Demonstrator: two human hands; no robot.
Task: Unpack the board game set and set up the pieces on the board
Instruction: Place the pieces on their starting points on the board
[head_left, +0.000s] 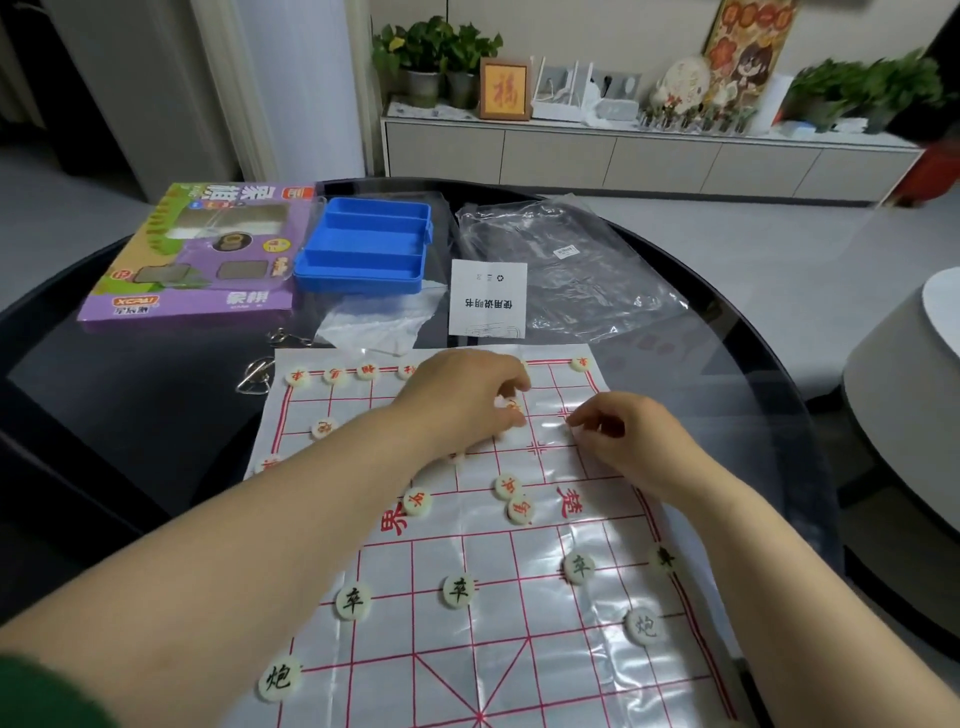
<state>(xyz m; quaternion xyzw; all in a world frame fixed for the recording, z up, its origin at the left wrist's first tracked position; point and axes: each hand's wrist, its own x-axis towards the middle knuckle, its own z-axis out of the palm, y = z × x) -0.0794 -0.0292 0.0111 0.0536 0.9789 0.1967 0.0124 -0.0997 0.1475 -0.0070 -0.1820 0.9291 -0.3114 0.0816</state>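
Filling the far row of the board (519, 649) — roughly halfway, with stray reds (506, 486) mid-board and several black pieces (458, 591) set near. Pinching one red piece (513, 410) in left hand (462, 400); right hand (634, 439) curled beside it — hold unclear.

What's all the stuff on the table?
board: one, white with red lines, on table.
red-lettered pieces: several, cream, board's far half and middle.
black-lettered pieces: six, cream, near half.
tray: one, blue, behind board.
box: one, purple, left of tray.
leaflet: one, white, right of tray.
plastic bags: two, clear, behind board.
metal rings: some, silver, left of board.
table: one, dark glass, underneath.
left hand: one, pinching a red-lettered piece, far half.
right hand: one, fingertips on board beside it.
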